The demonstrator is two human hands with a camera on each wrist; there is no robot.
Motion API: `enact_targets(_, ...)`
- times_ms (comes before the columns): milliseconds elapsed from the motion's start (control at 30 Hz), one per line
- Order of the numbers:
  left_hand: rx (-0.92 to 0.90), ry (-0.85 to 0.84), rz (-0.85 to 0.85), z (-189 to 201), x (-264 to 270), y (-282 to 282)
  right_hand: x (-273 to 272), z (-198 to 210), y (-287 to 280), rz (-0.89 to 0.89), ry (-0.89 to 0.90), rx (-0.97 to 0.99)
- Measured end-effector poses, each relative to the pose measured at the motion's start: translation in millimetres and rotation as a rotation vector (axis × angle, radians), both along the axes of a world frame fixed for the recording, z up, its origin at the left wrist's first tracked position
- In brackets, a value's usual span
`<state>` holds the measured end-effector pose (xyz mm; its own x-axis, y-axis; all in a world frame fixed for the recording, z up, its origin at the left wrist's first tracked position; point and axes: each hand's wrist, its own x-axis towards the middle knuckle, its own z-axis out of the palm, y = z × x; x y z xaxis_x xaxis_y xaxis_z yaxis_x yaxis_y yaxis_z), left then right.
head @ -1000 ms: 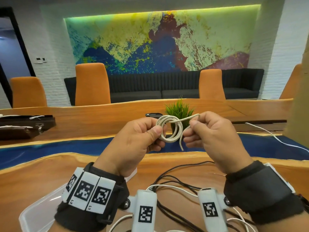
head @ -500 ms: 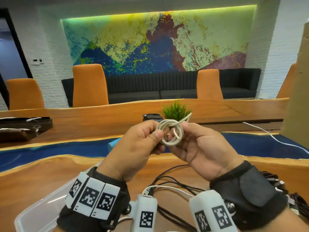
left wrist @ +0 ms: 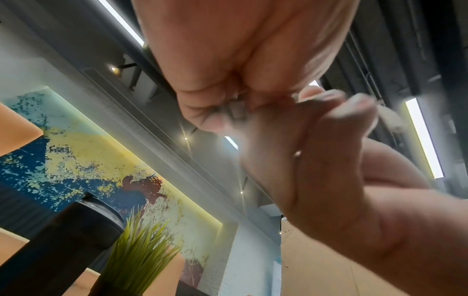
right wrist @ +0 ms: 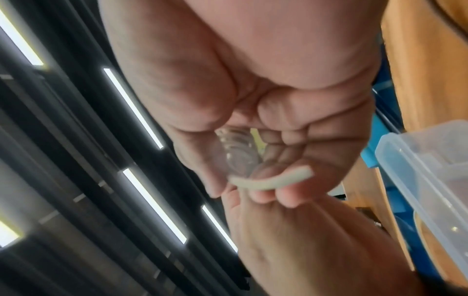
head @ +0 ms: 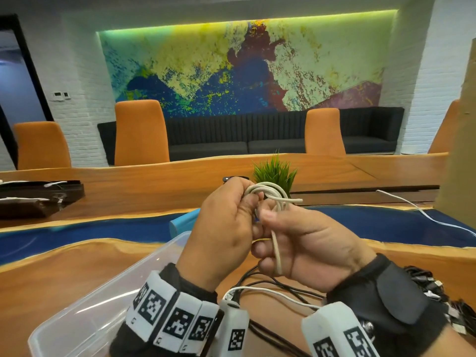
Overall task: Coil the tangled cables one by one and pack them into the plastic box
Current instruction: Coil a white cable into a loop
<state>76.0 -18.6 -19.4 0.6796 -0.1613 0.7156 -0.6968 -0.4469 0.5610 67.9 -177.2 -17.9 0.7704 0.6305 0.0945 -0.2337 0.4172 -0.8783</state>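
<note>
Wooden table (head: 64, 264) lies below my hands. From the head view, my left hand (head: 224, 228) pinches the white cable (head: 268, 193) coil above the plastic box (head: 85, 315); my right hand (head: 306, 243) grips its tail. At the left wrist, blur hides the cable. At the right wrist, the short end (right wrist: 268, 180) could slip out, and the loops would spring open.

A small green plant (head: 275, 173) stood on the wooden desk (head: 144, 181). Beyond the plant, a black sofa (head: 257, 135) ran along the wall under a bright abstract painting (head: 231, 70). Orange chairs (head: 140, 132) lined the desk's far side, left and right of the plant. A dark tray (head: 38, 199) lay well left of it.
</note>
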Motion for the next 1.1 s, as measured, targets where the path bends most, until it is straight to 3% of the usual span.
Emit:
enact_targets(167, -0.127, -0.036, 0.122, -0.7, 7.2, 10.8, -3.3, 7.5, 1.0, -0.182, -0.051, -0.011)
enact_targets(267, -0.336, 0.093, 0.160, 4.2, 10.0, 23.0, -5.0, 8.0, 1.8, -0.336, -0.237, -0.257)
enact_targets(367, -0.563, 0.297, 0.016, 9.6, 7.8, 25.1, -6.8, 8.9, -0.2, -0.387, -0.452, -0.492)
enact_targets(467, -0.778, 0.464, -0.192, 13.4, 4.9, 17.7, -8.3, 12.6, -7.6, -0.349, -0.559, -0.619)
enact_targets(567, -0.873, 0.590, -0.391, 13.1, 1.3, 8.2, -8.4, 14.8, -12.7, -0.330, -0.630, -0.766)
enact_targets(667, -0.707, 0.665, -0.489, 10.1, -2.0, 2.3, -3.3, 8.7, -11.6, -0.440, -0.744, -0.925)
enact_targets(767, -0.401, 0.570, -0.336, 8.0, -3.1, -0.1, 3.3, 1.3, -9.8, -0.664, -0.878, -1.054)
enact_targets(867, -0.210, 0.431, -0.186, 8.2, -4.9, 1.0, 3.9, -0.4, -7.7, -0.867, -1.069, -1.067)
enact_targets(1100, -0.206, 0.355, -0.138, 5.1, -5.5, -1.4, 2.0, -11.1, 2.9, -1.219, -1.335, -1.019)
